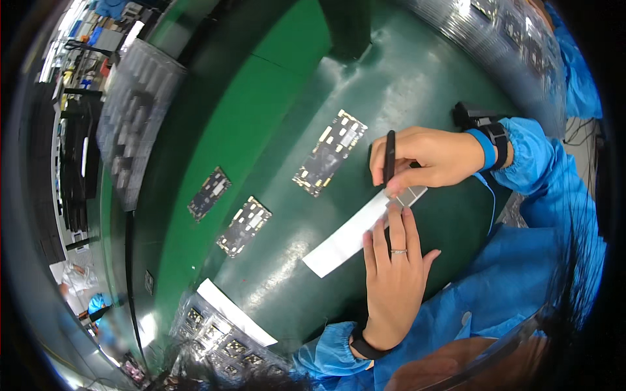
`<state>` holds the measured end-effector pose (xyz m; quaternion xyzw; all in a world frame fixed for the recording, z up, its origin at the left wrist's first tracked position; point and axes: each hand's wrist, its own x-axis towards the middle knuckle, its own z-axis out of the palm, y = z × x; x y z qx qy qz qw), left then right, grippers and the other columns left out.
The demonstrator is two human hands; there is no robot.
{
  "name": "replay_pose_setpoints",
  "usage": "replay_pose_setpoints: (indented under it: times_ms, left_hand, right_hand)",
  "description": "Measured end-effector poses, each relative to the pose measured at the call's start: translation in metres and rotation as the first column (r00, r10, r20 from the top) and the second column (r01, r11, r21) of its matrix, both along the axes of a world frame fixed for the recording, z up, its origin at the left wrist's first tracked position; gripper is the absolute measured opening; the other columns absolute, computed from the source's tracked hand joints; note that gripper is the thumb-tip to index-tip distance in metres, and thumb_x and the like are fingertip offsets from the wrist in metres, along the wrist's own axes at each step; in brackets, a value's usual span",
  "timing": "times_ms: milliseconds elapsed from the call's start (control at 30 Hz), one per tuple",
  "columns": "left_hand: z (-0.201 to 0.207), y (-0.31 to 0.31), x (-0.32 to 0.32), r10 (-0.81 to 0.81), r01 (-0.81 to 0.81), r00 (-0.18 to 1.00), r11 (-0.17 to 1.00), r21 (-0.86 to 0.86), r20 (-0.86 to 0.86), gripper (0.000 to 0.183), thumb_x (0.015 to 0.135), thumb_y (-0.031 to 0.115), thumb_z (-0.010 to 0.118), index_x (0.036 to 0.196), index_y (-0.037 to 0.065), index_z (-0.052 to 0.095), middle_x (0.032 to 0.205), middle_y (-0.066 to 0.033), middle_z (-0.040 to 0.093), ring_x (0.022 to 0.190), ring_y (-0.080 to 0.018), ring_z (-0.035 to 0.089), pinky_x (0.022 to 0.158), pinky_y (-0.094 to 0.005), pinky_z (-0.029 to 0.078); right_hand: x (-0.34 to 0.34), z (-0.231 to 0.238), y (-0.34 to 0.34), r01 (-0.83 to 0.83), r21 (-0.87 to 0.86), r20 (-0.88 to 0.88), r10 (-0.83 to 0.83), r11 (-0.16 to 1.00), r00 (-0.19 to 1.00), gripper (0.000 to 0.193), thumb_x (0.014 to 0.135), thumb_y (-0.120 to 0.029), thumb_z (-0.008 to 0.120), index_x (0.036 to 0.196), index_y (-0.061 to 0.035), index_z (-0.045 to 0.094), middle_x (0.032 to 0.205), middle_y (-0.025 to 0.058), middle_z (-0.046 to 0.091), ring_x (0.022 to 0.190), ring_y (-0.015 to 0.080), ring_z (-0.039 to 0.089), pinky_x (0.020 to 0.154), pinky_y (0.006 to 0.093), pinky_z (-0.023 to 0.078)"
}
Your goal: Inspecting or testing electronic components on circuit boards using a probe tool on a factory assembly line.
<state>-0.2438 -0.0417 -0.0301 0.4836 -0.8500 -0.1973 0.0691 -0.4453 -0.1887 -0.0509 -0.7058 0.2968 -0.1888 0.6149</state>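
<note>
My right hand (433, 156) is closed round a slim black pen-like tool (390, 156), held nearly upright; its tip is hidden by the fingers. Below it, a long white strip (345, 241) lies slantwise on the green work surface (287, 287). Small silver-grey rectangular pieces (407, 197) sit at the strip's upper right end, beside my right fingertips. My left hand (396, 280) lies flat with its fingers stretched out, and its fingertips rest on the strip and by these pieces. Left of the strip lie a large black circuit board (330, 153) and a smaller one (244, 226).
Another circuit board (210, 194) lies on the bright green belt (261, 98). Clear plastic trays holding boards (225, 342) stand at the lower left, with a second white strip (238, 313) on them. More trays (502, 32) are stacked upper right. A blue cord (490, 202) hangs from my right wristband.
</note>
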Motion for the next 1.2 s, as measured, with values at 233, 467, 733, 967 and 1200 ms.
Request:
replay_pose_setpoints:
  times_ms: [233, 467, 733, 967, 1200]
  left_hand:
    - [-0.007, 0.004, -0.013, 0.048, -0.037, 0.985, 0.997, -0.072, 0.167, 0.089, 0.088, 0.054, 0.075, 0.15, -0.006, 0.052, 0.157, -0.024, 0.045, 0.134, -0.0438, 0.052, 0.114, -0.0585, 0.046]
    - [-0.011, 0.009, -0.008, 0.054, -0.041, 0.986, 0.995, -0.088, 0.156, 0.086, 0.089, 0.054, 0.073, 0.149, -0.005, 0.052, 0.158, -0.0233, 0.045, 0.134, -0.0432, 0.052, 0.114, -0.0574, 0.047]
    - [-0.013, 0.008, -0.005, 0.066, -0.056, 0.993, 0.993, -0.104, 0.095, 0.084, 0.09, 0.052, 0.074, 0.149, -0.004, 0.052, 0.156, -0.0228, 0.046, 0.133, -0.0425, 0.053, 0.114, -0.0569, 0.047]
    - [0.004, -0.004, -0.003, 0.1, -0.099, 0.995, 0.994, -0.053, 0.027, 0.075, 0.089, 0.045, 0.076, 0.144, -0.003, 0.056, 0.148, -0.0209, 0.051, 0.124, -0.0392, 0.056, 0.109, -0.0546, 0.047]
    - [-0.023, -0.077, 0.0, 0.187, -0.185, 0.982, 0.952, -0.243, -0.014, 0.075, 0.092, 0.039, 0.076, 0.146, -0.006, 0.051, 0.145, -0.0228, 0.05, 0.131, -0.0431, 0.05, 0.112, -0.0553, 0.042]
  right_hand:
    - [-0.001, -0.011, 0.003, 0.076, -0.094, 0.064, -0.071, 0.993, 0.995, 0.023, 0.099, -0.013, 0.075, 0.114, 0.0017, 0.066, 0.095, 0.0119, 0.072, 0.082, 0.0189, 0.072, 0.074, 0.0334, 0.058]
    - [0.005, -0.009, 0.006, 0.068, -0.145, 0.008, -0.067, 0.987, 0.998, 0.021, 0.098, -0.015, 0.077, 0.107, 0.0011, 0.066, 0.083, 0.0115, 0.074, 0.073, 0.0201, 0.074, 0.069, 0.033, 0.058]
    - [0.006, -0.009, 0.005, 0.058, -0.133, -0.022, -0.062, 0.989, 0.998, 0.022, 0.095, -0.014, 0.08, 0.107, 0.0007, 0.069, 0.091, 0.0091, 0.076, 0.076, 0.0172, 0.075, 0.068, 0.03, 0.058]
    - [0.015, -0.002, -0.019, 0.248, 0.174, 0.159, -0.276, 0.953, 0.948, 0.018, 0.101, -0.013, 0.074, 0.112, -0.0001, 0.067, 0.098, 0.0058, 0.074, 0.082, 0.011, 0.071, 0.072, 0.0249, 0.056]
    - [0.032, -0.008, -0.088, 0.194, -0.051, 0.182, -0.181, 0.98, 0.966, 0.018, 0.104, -0.016, 0.07, 0.111, 0.0004, 0.067, 0.097, 0.0057, 0.072, 0.083, 0.0107, 0.069, 0.071, 0.0253, 0.056]
